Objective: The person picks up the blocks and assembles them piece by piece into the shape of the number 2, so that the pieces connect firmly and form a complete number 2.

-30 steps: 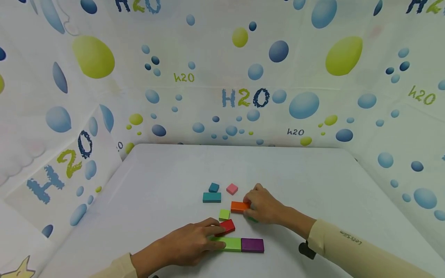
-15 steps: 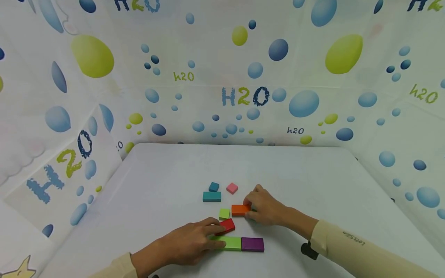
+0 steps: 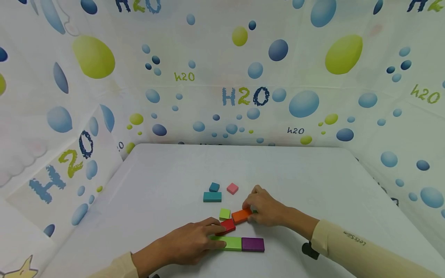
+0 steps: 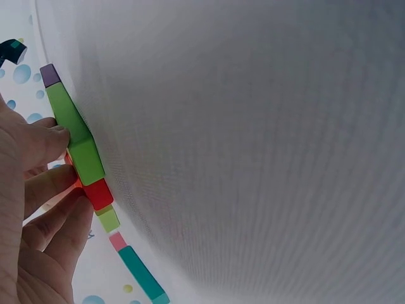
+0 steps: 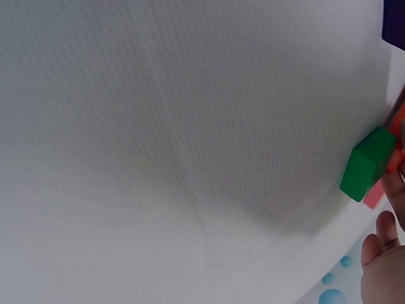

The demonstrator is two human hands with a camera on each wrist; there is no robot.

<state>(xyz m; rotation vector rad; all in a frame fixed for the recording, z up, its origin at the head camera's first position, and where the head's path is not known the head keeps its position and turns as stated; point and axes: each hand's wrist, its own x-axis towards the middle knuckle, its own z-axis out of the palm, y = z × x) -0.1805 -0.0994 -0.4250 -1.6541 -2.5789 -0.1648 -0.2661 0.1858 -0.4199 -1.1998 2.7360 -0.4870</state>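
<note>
My left hand (image 3: pixel 189 243) holds the left end of a red block (image 3: pixel 228 226) with its fingers, while its thumb lies on a long lime-green block (image 3: pixel 232 244). A purple block (image 3: pixel 253 244) stands end to end with that green one. My right hand (image 3: pixel 265 207) pinches the right end of an orange block (image 3: pixel 240 216), which lies tilted with its left end close to the red block. A dark green block (image 5: pixel 368 164) stands beside the right fingers in the right wrist view; the right hand mostly hides it from the head view. Behind the red block sits a small lime block (image 3: pixel 224 214).
Farther back on the white table (image 3: pixel 167 170) lie a teal block (image 3: pixel 212 197), a small blue-teal block (image 3: pixel 214 187) and a pink block (image 3: pixel 232 188). A patterned cloth (image 3: pixel 208 50) hangs behind the table and along its sides.
The orange block has come toward me and turned, its left end now lower and nearer the red block. My right hand moved slightly with it. The left hand has stayed in place.
</note>
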